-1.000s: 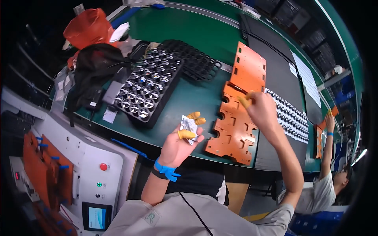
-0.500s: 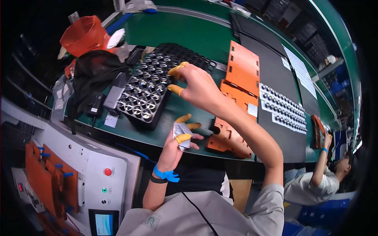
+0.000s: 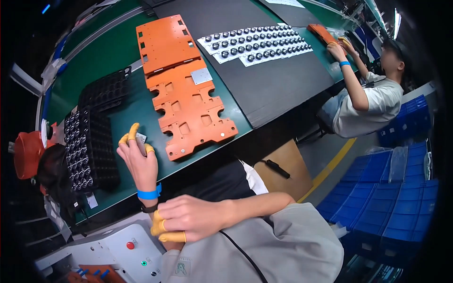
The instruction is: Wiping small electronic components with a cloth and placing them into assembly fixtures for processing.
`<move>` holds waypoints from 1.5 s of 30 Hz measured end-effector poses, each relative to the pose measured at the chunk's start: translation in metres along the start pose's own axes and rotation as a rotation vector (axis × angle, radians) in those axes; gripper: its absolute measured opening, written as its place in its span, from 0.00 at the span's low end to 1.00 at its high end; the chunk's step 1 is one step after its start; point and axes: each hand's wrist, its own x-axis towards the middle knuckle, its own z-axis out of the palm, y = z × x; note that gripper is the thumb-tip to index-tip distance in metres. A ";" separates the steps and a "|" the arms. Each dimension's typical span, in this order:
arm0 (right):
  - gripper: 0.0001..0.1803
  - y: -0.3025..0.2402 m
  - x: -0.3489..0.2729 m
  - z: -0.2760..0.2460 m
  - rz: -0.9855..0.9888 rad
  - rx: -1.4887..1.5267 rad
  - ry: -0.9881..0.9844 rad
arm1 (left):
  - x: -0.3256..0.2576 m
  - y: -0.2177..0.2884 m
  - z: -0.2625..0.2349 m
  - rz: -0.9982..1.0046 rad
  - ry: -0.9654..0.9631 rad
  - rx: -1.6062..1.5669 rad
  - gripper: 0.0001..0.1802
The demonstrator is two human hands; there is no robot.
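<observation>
My left hand (image 3: pixel 138 162), with yellow finger cots and a blue wristband, is over the green bench in front of the orange fixture. It grips thin silver plates (image 3: pixel 141 137), mostly hidden by the fingers. My right hand (image 3: pixel 191 218), also in yellow finger cots, lies across my left forearm just below the dark band, fingers curled round it. The orange fixture (image 3: pixel 186 106) has its hinged lid folded back; a silver plate (image 3: pixel 201 76) rests on its right side. Left of my left hand stands a black tray stack (image 3: pixel 100 151) filled with shiny round parts.
Black empty-looking trays (image 3: pixel 106 87) lie behind the stack. Rows of black round parts on white strips (image 3: pixel 257 45) cover a dark mat (image 3: pixel 278 85). A co-worker (image 3: pixel 373 89) handles another orange fixture at right. Blue crates (image 3: pixel 387 198) are stacked on the floor; a machine panel (image 3: pixel 115 247) stands lower left.
My view has swung to the right. My right hand has moved from the tray of round parts back to my left forearm. My left hand still holds the silver plates.
</observation>
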 end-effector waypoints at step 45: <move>0.29 -0.189 0.173 0.394 0.931 0.955 -0.838 | -0.143 -0.113 -0.212 -0.460 0.687 0.234 0.13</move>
